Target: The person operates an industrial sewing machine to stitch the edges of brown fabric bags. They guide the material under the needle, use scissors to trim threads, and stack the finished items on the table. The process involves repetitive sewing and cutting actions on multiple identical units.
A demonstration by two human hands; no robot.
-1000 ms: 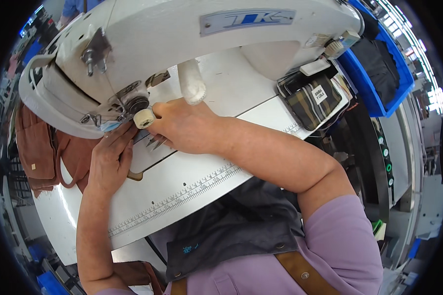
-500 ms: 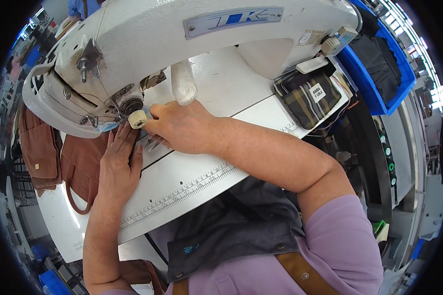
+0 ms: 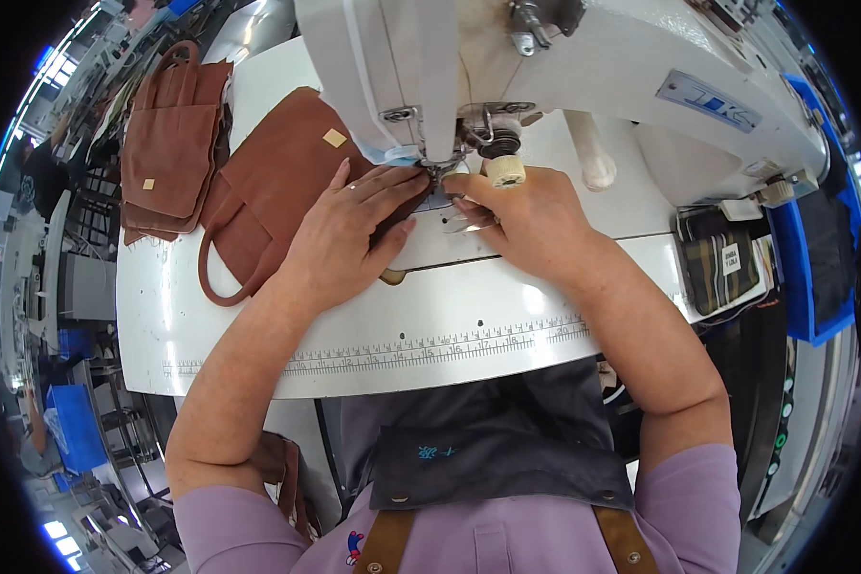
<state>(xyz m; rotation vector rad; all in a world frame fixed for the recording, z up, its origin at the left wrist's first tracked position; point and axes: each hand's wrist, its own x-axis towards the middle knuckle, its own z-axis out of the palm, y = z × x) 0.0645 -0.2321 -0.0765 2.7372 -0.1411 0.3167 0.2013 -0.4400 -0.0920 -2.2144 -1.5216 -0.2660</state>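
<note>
My left hand (image 3: 340, 234) lies flat on a brown leather bag piece (image 3: 277, 182), fingers stretched toward the presser foot (image 3: 437, 177) of a white sewing machine (image 3: 584, 72). The piece has a looped handle and a small gold tag; its edge runs under my fingers beside the foot. On the foot's other side is my right hand (image 3: 531, 215), thumb and forefinger pinched close to the needle area. A thin silver two-pronged metal tool (image 3: 469, 222) sticks out from under its curled fingers. Whether those fingertips also grip the leather is hidden.
More brown bag pieces (image 3: 172, 143) are stacked at the left of the white table (image 3: 430, 316). On the right lie a dark checked pouch (image 3: 713, 258) and a blue bin (image 3: 804, 239) with dark material. A printed ruler runs along the near edge.
The view has swung left, so the machine sits farther right and more of the brown leather shows. Both hands stay beside the presser foot, the right one still with the metal tool.
</note>
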